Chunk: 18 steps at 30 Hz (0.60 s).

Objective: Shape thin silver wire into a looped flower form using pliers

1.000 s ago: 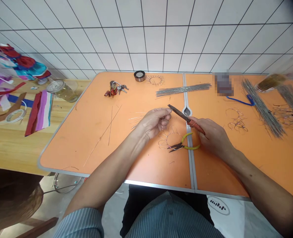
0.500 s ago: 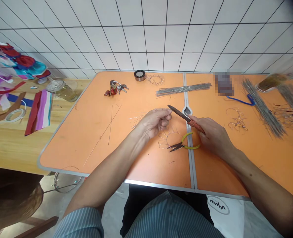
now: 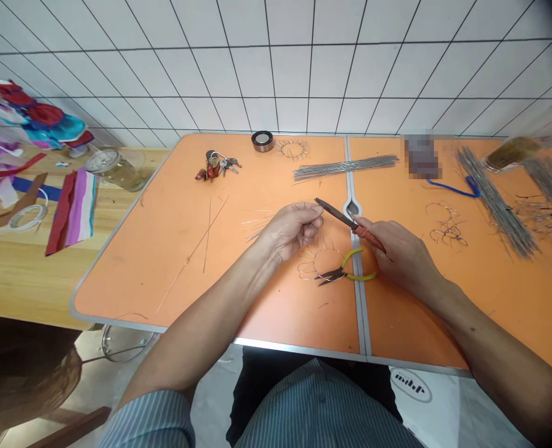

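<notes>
My right hand point(image 3: 399, 252) is wrapped round the red-orange handles of a pair of pliers point(image 3: 338, 214), whose dark jaws point up and left. At the jaw tips, the closed fingers of my left hand point(image 3: 299, 227) pinch a thin wire, mostly hidden by the fingers. Several fine wires point(image 3: 257, 221) show just left of that hand; whether they are held or lie on the table I cannot tell. Below both hands lies a flower-shaped wire ring with loops point(image 3: 307, 269). Yellow-handled pliers point(image 3: 360, 277) rest partly over it, with their jaws apart.
On the orange folding table point(image 3: 130, 267) lie loose wires point(image 3: 194, 249), keys point(image 3: 217, 165), a tape roll point(image 3: 262, 141), and wire bundles point(image 3: 345, 167) point(image 3: 497, 202). Tangled wire point(image 3: 448, 227) lies right of my hands. A jar point(image 3: 117, 171) and ribbons point(image 3: 73, 211) occupy the wooden table at left.
</notes>
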Motion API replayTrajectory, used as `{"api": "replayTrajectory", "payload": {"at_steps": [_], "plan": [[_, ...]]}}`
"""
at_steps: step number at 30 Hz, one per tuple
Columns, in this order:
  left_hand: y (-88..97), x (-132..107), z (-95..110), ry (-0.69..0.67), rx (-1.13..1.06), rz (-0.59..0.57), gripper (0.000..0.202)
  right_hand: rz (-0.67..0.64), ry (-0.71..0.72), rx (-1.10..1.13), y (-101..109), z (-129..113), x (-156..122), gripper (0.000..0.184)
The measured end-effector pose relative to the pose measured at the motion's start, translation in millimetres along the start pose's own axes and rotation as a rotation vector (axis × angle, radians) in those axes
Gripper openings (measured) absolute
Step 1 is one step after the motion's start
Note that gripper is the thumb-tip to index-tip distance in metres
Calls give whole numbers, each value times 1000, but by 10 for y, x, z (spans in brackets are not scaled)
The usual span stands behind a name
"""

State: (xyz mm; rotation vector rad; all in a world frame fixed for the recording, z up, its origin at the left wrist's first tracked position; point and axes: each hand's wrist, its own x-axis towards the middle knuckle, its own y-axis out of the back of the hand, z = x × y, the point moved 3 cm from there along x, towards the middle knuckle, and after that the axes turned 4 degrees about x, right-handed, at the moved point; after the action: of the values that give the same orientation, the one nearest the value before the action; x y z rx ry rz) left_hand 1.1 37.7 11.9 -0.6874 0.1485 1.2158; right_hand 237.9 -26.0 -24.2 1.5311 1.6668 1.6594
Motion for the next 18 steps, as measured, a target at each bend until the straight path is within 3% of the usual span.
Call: {"api": "replayTrajectory", "payload": {"at_steps": [18], "plan": [[11, 11, -17, -78, 75, 34, 24, -40, -58, -1, -12, 0, -23, 42]]}}
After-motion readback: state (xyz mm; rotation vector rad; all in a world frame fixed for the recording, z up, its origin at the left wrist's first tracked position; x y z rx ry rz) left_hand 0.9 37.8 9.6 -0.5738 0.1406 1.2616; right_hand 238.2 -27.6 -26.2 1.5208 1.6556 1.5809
